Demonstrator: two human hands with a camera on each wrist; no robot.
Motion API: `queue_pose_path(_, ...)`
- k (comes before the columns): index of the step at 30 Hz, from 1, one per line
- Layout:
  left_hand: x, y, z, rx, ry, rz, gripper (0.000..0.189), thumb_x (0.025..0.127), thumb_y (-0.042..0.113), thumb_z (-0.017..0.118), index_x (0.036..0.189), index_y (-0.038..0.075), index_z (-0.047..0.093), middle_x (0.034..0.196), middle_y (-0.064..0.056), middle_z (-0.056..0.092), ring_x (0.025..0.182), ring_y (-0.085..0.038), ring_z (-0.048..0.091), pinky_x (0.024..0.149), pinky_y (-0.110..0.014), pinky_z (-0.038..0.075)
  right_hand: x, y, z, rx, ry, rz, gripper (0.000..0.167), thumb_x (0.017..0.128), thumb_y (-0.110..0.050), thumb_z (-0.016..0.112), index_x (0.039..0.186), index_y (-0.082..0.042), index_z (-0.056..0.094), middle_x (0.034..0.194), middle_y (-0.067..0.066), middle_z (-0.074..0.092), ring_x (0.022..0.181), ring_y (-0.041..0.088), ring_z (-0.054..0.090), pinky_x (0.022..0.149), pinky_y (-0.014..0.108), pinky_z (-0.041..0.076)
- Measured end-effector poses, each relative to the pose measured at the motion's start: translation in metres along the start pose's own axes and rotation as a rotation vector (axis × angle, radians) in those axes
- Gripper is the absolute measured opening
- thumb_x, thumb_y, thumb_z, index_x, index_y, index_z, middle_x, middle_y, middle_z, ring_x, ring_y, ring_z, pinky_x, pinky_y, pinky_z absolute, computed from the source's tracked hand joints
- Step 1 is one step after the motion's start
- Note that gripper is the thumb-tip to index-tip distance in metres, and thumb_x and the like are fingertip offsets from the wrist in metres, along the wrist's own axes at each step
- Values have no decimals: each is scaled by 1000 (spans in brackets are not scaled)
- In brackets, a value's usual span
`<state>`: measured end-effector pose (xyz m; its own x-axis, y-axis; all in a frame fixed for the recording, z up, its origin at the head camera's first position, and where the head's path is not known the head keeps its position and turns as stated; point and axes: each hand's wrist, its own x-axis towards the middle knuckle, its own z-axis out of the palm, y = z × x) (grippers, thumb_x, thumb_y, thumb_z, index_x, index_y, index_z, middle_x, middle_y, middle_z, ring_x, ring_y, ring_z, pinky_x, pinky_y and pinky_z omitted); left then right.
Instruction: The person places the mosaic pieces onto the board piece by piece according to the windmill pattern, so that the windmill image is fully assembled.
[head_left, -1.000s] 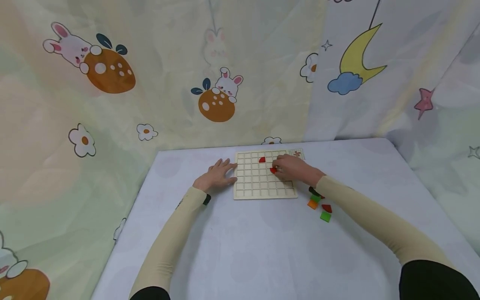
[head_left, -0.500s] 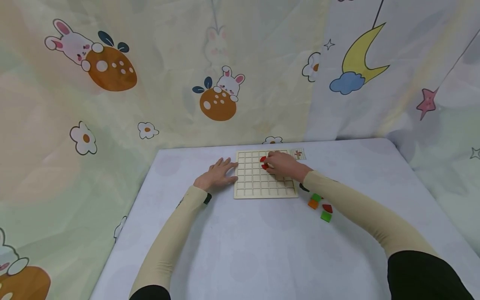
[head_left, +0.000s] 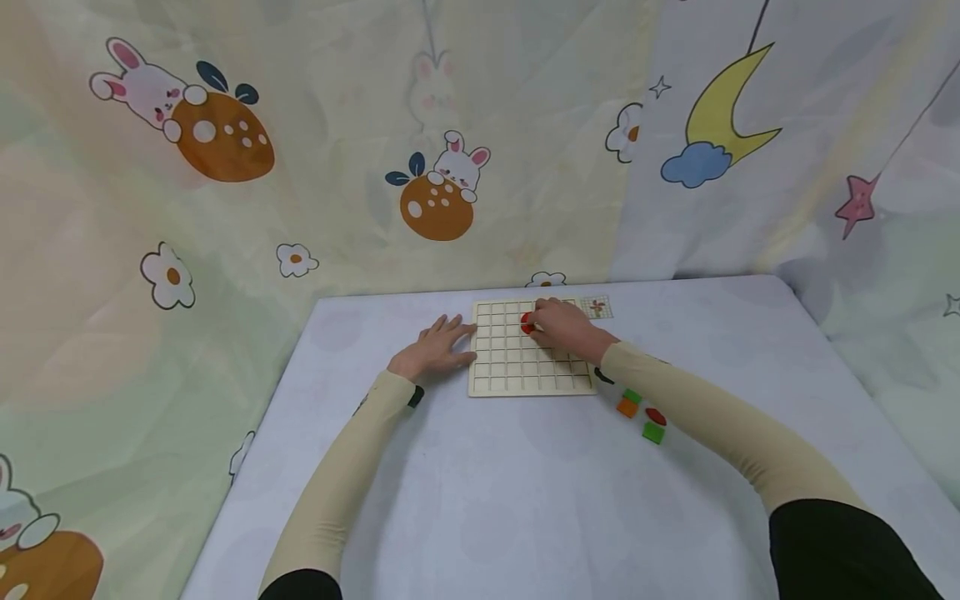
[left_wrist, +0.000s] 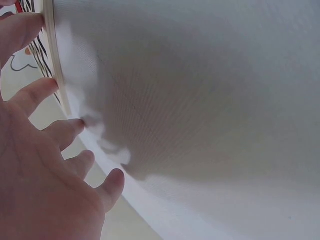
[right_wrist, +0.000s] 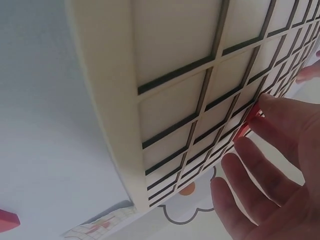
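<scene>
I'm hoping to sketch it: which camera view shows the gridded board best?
The head view: it shows nearly the whole gridded board, though the right hand covers part. The right wrist view shows squares larger but cuts the board off; the left wrist view catches only a slanted sliver by the left hand.

Room before board (head_left: 517, 372), tiles (head_left: 653, 432) rightward

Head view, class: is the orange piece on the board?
No, the orange piece lies on the table, outside the board.
</scene>
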<state>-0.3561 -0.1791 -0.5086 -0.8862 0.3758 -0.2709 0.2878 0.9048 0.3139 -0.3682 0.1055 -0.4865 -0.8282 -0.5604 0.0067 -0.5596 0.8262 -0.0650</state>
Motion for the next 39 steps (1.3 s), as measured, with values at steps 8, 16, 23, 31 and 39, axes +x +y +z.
queue_pose_path(8, 1, 0, -1, 2, -9, -6, 72, 96, 62, 52, 159, 33, 30, 171, -3, 10, 158, -31, -1, 125, -61, 10, 3, 1, -1, 57, -4, 17, 20, 96, -25, 69, 112, -15, 75, 103, 7, 64, 86, 23, 57, 71, 36, 52)
queue_pose_path(16, 0, 1, -2, -12, -16, 0, 71, 97, 59, 53, 158, 32, 31, 171, -5, 11, 158, -32, -1, 124, -61, 10, 5, 3, -2, 79, -14, 35, 25, 94, -28, 72, 114, -12, 73, 103, 7, 64, 87, 23, 59, 72, 37, 54)
queue_pose_path(23, -1, 2, -2, 3, -10, -1, 71, 97, 60, 52, 158, 32, 31, 171, -4, 11, 158, -33, 0, 125, -61, 11, 5, 5, -2, 89, 3, 24, 26, 93, -27, 73, 113, -11, 74, 101, 7, 65, 86, 22, 60, 73, 36, 55)
queue_pose_path(31, -1, 3, -3, 1, -17, -9, 72, 96, 60, 53, 158, 31, 31, 171, -5, 11, 158, -33, -1, 125, -61, 10, 8, 5, 0, 100, 6, 8, 15, 95, -25, 71, 105, -14, 74, 99, 6, 63, 84, 21, 59, 71, 36, 53)
queue_pose_path(39, -2, 4, -3, 12, -10, -9, 70, 97, 59, 53, 158, 31, 32, 171, -5, 11, 158, -32, 0, 124, -61, 11, 9, 7, 3, 104, -7, 19, 18, 96, -28, 70, 107, -14, 73, 100, 5, 63, 84, 21, 58, 70, 35, 52)
